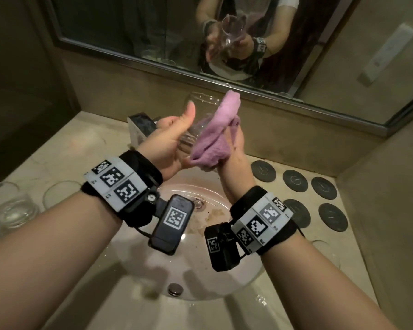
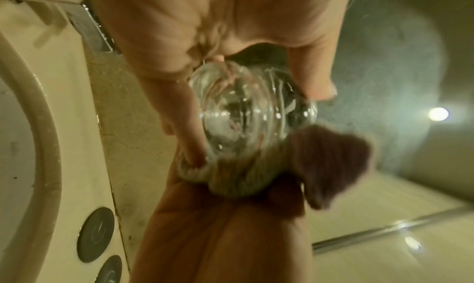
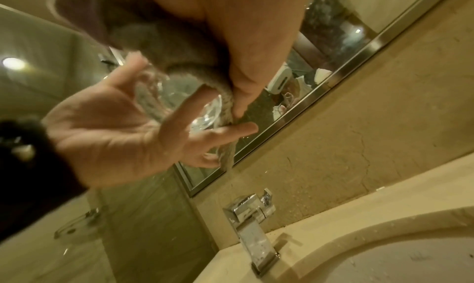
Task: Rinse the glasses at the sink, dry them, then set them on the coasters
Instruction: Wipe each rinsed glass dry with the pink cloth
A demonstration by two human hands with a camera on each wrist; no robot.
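Above the sink, my left hand [image 1: 177,132] holds a clear glass [image 1: 190,139] tilted on its side, thumb raised beside it. The fingers cradle its lower part, as the glass [image 3: 164,96] shows in the right wrist view. My right hand [image 1: 234,141] grips a pink cloth [image 1: 215,136] and presses it against the glass's right side. From the left wrist the glass base [image 2: 246,115] faces the camera, with the cloth [image 2: 330,157] wrapped along its lower edge. Several dark round coasters [image 1: 295,179] lie bare on the counter to the right.
Two more clear glasses [image 1: 12,206] stand on the counter at the left. The round sink basin [image 1: 200,270] lies directly below my wrists, with a square chrome faucet [image 3: 254,226] behind it. A wall mirror [image 1: 153,32] runs along the back; walls close in on both sides.
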